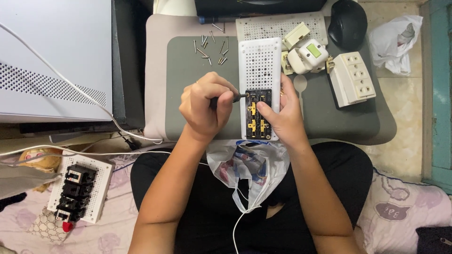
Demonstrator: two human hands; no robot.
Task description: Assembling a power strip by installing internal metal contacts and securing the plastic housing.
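My left hand (pixel 207 106) is closed around a dark-handled screwdriver (pixel 230 98) whose tip meets the left edge of a black socket block with brass contacts (pixel 258 113). That block sits at the near end of a white perforated panel (pixel 260 63) lying on a grey lap desk (pixel 197 75). My right hand (pixel 282 113) grips the panel's right side, thumb pressing on the black block.
Several loose screws (pixel 210 47) lie on the desk above my left hand. Cream socket parts (pixel 306 54), a cream multi-socket strip (pixel 352 77) and a black mouse (pixel 347 22) are at the right. A plastic bag (pixel 247 167) rests in my lap. Another perforated panel with black parts (pixel 81 190) lies at lower left.
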